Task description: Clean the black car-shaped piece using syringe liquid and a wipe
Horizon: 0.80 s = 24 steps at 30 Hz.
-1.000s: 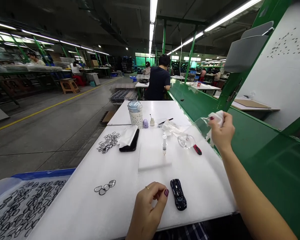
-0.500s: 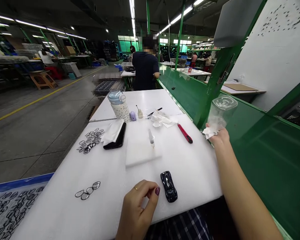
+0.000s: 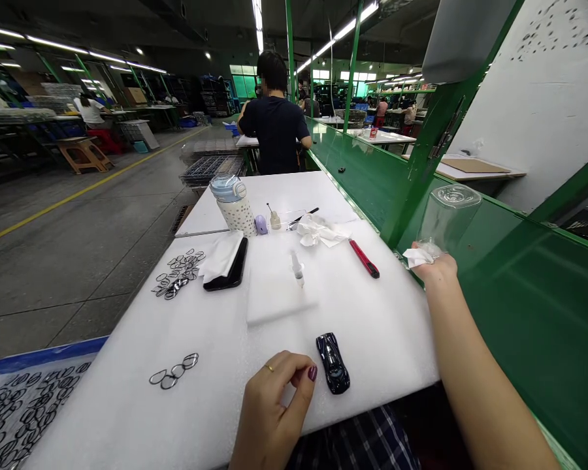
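At the table's front edge, my left hand (image 3: 277, 405) has thumb and index finger pinched together; whatever is between them, if anything, is too small to see. Just right of those fingertips lies a dark, glossy toy car (image 3: 332, 363), apart from the hand. My right hand (image 3: 438, 269) reaches out at the right, over the green side channel, and grips a clear bottle (image 3: 448, 212) turned bottom up. A crumpled white tissue (image 3: 418, 255) is pressed in that hand around the bottle's lower end, whose mouth is hidden.
Several thin dark rings (image 3: 168, 381) lie left, with a bigger heap (image 3: 179, 273) behind. A phone (image 3: 232, 274) under tissue, a syringe (image 3: 297, 269) on a white foam pad (image 3: 269, 312), a red cutter (image 3: 364, 258) and a tumbler (image 3: 235, 207) occupy the table. A person (image 3: 280, 124) sits ahead.
My right hand has shifted slightly right with the bottle, which looks clearer and less blurred. My left hand keeps its pinch beside the car. The person ahead has straightened and moved an arm.
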Available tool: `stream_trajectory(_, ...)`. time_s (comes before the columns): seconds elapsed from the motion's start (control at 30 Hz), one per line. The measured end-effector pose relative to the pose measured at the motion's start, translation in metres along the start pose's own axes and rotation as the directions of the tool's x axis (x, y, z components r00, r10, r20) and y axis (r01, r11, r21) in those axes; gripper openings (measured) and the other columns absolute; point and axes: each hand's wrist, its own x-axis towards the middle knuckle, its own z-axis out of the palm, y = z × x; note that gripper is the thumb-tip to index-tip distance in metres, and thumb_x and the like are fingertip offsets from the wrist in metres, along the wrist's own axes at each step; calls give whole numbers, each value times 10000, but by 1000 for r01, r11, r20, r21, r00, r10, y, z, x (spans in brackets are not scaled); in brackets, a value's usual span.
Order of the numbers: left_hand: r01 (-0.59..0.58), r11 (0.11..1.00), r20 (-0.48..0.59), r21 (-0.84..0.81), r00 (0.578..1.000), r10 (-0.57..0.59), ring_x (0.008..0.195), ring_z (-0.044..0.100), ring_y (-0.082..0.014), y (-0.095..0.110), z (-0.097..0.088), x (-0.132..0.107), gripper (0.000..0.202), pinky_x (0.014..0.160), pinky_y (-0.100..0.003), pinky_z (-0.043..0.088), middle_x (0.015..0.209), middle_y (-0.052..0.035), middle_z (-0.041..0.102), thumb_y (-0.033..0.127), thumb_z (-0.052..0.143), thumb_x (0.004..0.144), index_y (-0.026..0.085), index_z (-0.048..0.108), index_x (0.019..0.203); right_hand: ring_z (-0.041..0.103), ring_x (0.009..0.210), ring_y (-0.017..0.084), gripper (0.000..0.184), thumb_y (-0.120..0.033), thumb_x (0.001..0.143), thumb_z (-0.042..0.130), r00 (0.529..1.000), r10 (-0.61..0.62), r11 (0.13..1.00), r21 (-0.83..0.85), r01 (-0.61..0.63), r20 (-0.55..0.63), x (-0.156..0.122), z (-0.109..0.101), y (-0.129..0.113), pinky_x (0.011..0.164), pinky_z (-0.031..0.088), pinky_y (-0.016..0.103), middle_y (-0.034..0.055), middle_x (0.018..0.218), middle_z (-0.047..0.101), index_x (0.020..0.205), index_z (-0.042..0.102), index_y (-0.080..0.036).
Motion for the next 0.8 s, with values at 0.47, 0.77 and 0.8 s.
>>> stream_trajectory(0.47, 3, 1000, 3, 12, 1000, -3, 675, 575, -156, 0, -1, 0, 230, 636, -268, 440, 719, -6, 601, 314, 466, 943, 202, 597, 791, 599, 790, 138, 328, -413, 966, 466, 1000, 0, 1000, -10, 0, 7, 11, -7, -3, 672, 534, 296, 62, 1015, 598, 1142, 546, -148)
stream_trajectory(0.77, -11, 1000, 5, 12, 1000, 11, 672, 566, -148, 0, 0, 1, 226, 636, -261, 430, 714, 1, 598, 305, 470, 943, 199, 592, 785, 600, 793, 138, 316, -390, 968, 472, 999, 28, 997, 67, -26, -28, -4, -1, -4, 657, 537, 287, 65, 1025, 596, 1157, 539, -146)
stream_trajectory(0.8, -10, 1000, 6, 12, 1000, 10, 671, 567, -147, 0, 0, 1, 223, 634, -260, 430, 716, 1, 599, 301, 470, 943, 199, 594, 787, 603, 799, 140, 319, -390, 969, 470, 999, 32, 996, 79, -30, -31, -6, -1, -4, 661, 538, 289, 65, 1026, 596, 1160, 537, -143)
